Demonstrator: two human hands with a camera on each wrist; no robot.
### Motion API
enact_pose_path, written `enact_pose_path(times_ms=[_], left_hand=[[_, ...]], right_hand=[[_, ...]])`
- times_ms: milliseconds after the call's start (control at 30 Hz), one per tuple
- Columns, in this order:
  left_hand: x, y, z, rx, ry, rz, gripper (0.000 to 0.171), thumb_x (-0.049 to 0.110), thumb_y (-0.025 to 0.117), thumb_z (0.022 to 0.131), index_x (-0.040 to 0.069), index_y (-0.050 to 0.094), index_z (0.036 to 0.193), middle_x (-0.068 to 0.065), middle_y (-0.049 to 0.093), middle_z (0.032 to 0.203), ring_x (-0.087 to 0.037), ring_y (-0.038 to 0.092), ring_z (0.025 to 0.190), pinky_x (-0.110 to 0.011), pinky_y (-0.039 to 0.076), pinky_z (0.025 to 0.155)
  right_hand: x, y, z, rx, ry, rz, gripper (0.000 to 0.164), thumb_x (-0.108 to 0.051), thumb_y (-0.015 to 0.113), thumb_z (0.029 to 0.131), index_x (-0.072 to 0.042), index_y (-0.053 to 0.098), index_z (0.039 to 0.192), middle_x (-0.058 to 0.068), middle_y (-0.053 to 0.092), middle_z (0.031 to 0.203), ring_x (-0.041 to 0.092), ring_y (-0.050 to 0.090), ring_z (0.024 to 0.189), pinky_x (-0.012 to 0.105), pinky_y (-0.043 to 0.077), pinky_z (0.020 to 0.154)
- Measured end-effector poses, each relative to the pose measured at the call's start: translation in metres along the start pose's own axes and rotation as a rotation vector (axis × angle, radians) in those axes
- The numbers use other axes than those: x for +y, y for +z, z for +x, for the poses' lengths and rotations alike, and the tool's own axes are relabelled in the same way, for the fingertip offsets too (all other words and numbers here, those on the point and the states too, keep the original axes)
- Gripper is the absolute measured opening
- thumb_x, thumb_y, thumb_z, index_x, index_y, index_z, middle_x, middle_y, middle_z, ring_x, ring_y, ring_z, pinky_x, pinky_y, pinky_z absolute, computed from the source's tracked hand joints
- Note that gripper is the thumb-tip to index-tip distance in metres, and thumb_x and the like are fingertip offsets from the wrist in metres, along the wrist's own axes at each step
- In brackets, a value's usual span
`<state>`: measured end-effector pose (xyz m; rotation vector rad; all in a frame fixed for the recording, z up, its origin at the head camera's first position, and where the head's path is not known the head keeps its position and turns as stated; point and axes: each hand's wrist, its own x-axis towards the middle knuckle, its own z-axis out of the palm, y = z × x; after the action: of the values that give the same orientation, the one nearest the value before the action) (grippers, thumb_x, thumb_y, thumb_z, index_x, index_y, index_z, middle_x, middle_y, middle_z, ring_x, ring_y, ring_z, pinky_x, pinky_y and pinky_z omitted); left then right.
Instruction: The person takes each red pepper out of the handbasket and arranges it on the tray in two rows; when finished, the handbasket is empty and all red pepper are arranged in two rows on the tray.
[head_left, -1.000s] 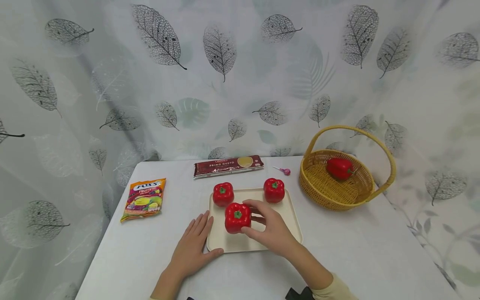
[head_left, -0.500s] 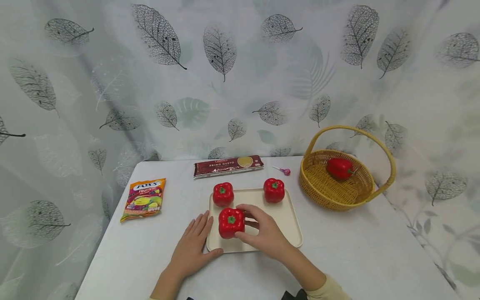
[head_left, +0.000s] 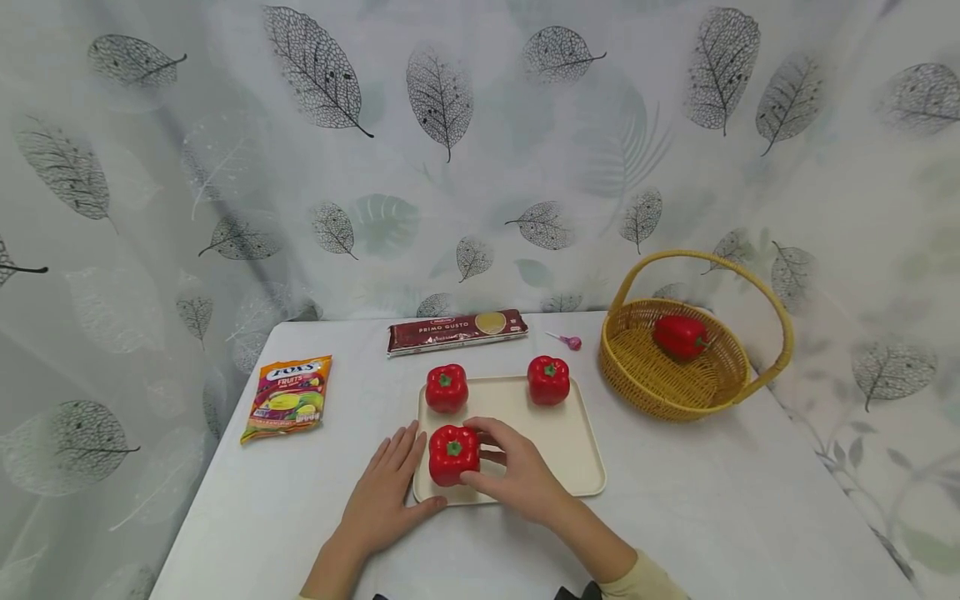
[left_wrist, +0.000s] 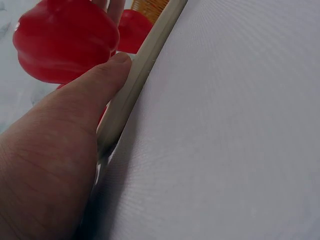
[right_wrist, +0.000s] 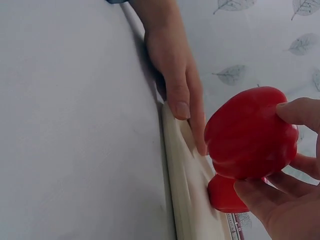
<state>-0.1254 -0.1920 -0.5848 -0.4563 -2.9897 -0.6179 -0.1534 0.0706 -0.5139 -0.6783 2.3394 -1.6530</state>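
Note:
My right hand grips a red bell pepper from its right side, thumb in front and fingers behind. The pepper is over the front left part of a cream tray. In the right wrist view the held pepper looks raised above the tray. My left hand lies with straight fingers along the tray's left edge, its thumb at the front left corner. Two more red bell peppers stand on the tray, one back left and one back right.
A wicker basket with a tall handle stands at the right, a red bell pepper inside. Behind the tray lie a brown biscuit packet and a lollipop. A candy bag lies at the left of the white table.
My right hand has carried the bell pepper left and toward the tray's front edge, close to my left hand. The left hand and the other peppers have stayed in place.

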Motion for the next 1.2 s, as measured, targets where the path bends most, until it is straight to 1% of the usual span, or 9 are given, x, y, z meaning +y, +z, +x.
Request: enact_pose_path(times_ms=[133, 367, 467, 700, 867, 1000, 1200], left_hand=[[-0.001, 0.001, 0.0, 0.018, 0.01, -0.008, 0.112, 0.079, 0.069, 0.087, 0.016, 0.035, 0.172, -0.005, 0.026, 0.178, -0.028, 0.022, 0.164, -0.056, 0.021, 0.131], [-0.002, 0.002, 0.0, 0.038, 0.015, -0.017, 0.112, 0.08, 0.07, 0.086, 0.018, 0.035, 0.172, -0.005, 0.03, 0.177, -0.03, 0.024, 0.163, -0.06, 0.025, 0.129], [-0.001, 0.001, 0.0, 0.041, 0.013, -0.022, 0.112, 0.08, 0.071, 0.085, 0.018, 0.036, 0.172, -0.005, 0.03, 0.177, -0.029, 0.024, 0.164, -0.059, 0.025, 0.129], [-0.001, 0.001, 0.0, 0.043, 0.013, -0.011, 0.113, 0.083, 0.068, 0.085, 0.017, 0.036, 0.171, -0.006, 0.029, 0.177, -0.028, 0.023, 0.164, -0.057, 0.022, 0.13], [-0.002, 0.002, 0.0, 0.07, 0.024, -0.018, 0.112, 0.083, 0.069, 0.084, 0.017, 0.04, 0.17, -0.006, 0.033, 0.176, -0.029, 0.026, 0.163, -0.06, 0.026, 0.129], [-0.001, 0.001, 0.0, 0.057, 0.019, -0.028, 0.112, 0.081, 0.07, 0.084, 0.017, 0.039, 0.17, -0.006, 0.031, 0.177, -0.029, 0.025, 0.163, -0.059, 0.025, 0.129], [0.0, 0.0, 0.0, 0.017, 0.0, -0.027, 0.113, 0.081, 0.07, 0.085, 0.017, 0.035, 0.172, -0.004, 0.026, 0.178, -0.027, 0.02, 0.165, -0.055, 0.018, 0.131]], right_hand=[[0.002, 0.004, 0.002, -0.006, -0.002, 0.005, 0.071, -0.024, 0.089, 0.093, -0.011, 0.055, 0.154, -0.003, 0.064, 0.144, 0.022, 0.063, 0.132, 0.045, 0.058, 0.106], [0.008, 0.011, 0.005, -0.016, 0.011, 0.005, 0.072, -0.022, 0.089, 0.093, -0.01, 0.055, 0.155, -0.004, 0.063, 0.146, 0.02, 0.062, 0.133, 0.04, 0.057, 0.106], [0.011, 0.013, 0.005, -0.018, 0.015, 0.014, 0.071, -0.022, 0.088, 0.093, -0.009, 0.055, 0.154, -0.003, 0.063, 0.146, 0.022, 0.062, 0.134, 0.041, 0.057, 0.106], [0.014, 0.017, 0.005, -0.023, 0.045, 0.015, 0.072, -0.022, 0.088, 0.093, -0.011, 0.054, 0.155, -0.004, 0.062, 0.146, 0.021, 0.061, 0.135, 0.04, 0.056, 0.108], [0.016, 0.017, 0.006, -0.014, 0.048, 0.011, 0.072, -0.021, 0.088, 0.093, -0.011, 0.054, 0.155, -0.002, 0.062, 0.148, 0.023, 0.061, 0.136, 0.041, 0.056, 0.108], [0.017, 0.017, 0.006, -0.008, 0.052, 0.006, 0.073, -0.02, 0.089, 0.092, -0.012, 0.054, 0.156, -0.003, 0.061, 0.149, 0.021, 0.06, 0.138, 0.041, 0.055, 0.11], [0.019, 0.017, 0.006, -0.007, 0.042, -0.014, 0.075, -0.02, 0.089, 0.091, -0.013, 0.053, 0.156, -0.005, 0.06, 0.15, 0.018, 0.056, 0.141, 0.042, 0.052, 0.113]])
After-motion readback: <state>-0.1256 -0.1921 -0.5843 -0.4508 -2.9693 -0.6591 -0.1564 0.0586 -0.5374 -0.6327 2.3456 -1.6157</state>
